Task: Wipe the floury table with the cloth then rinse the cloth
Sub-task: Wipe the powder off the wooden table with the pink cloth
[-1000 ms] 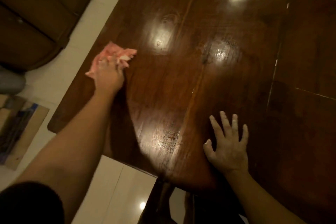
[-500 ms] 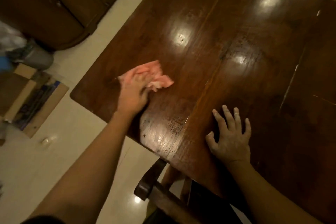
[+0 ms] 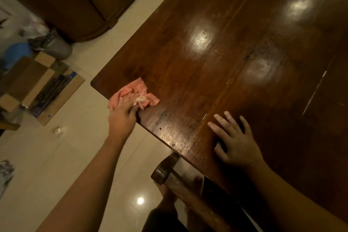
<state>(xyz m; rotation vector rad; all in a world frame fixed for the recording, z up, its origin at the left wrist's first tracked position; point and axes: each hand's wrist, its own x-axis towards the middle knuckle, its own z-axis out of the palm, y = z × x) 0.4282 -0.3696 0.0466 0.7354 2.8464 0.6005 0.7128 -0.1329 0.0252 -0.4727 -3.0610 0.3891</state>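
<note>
Crumpled pink cloth [image 3: 138, 93] at the near-left edge of the glossy dark wooden table [image 3: 216, 73].

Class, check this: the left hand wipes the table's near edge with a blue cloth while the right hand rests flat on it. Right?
Not quite: the head view shows the cloth is pink, not blue. The rest stands.

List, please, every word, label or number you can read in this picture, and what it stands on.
No text can be read.
The cardboard box on the floor has a dark printed panel, but it is too blurred to read.
The table and the cloth show no writing.
</note>
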